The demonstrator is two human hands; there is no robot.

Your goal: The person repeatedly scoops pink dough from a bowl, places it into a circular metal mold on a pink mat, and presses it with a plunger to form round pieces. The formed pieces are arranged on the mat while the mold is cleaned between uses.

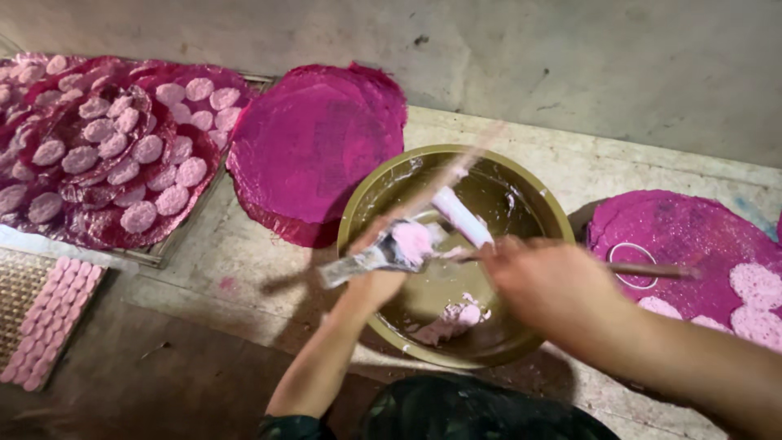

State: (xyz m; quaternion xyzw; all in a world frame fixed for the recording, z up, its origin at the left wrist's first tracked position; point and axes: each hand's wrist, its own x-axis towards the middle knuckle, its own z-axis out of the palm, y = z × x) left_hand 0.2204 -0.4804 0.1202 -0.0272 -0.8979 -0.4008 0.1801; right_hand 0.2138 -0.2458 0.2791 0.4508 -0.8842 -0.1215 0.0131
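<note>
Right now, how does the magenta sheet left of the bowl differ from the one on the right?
The left sheet is bare; the right sheet carries pale pink discs and a small ring. The left sheet shows whole, while the right sheet runs off the frame edge. Both are round, magenta and lie flat beside the bowl.

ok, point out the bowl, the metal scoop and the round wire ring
bowl (358,204): head view, left rim.
metal scoop (358,262): head view, smeared handle.
round wire ring (612,259): head view, left edge.
</note>
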